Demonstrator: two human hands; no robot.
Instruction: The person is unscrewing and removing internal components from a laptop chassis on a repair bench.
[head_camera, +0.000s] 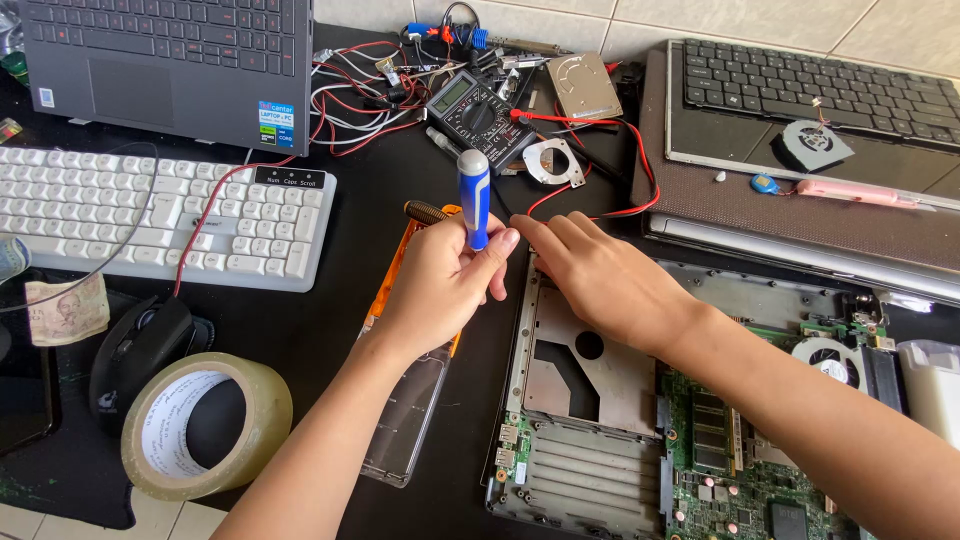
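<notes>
Just right of and below both hands, the opened laptop chassis lies flat; its upper-left corner sits under the right hand, fingers pinched there. The left hand is wrapped around the upright blue-handled screwdriver, beside that corner.

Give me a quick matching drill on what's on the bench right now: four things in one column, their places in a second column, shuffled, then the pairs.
Things:
1. screwdriver
2. tape roll
3. multimeter
4. white keyboard

Places:
A. near left corner of the bench, beside the mouse
B. far middle, among the red and black wires
C. upright in the left hand, above the opened laptop base
D. left side, in front of the grey laptop

Pairs: 1-C, 2-A, 3-B, 4-D
</notes>
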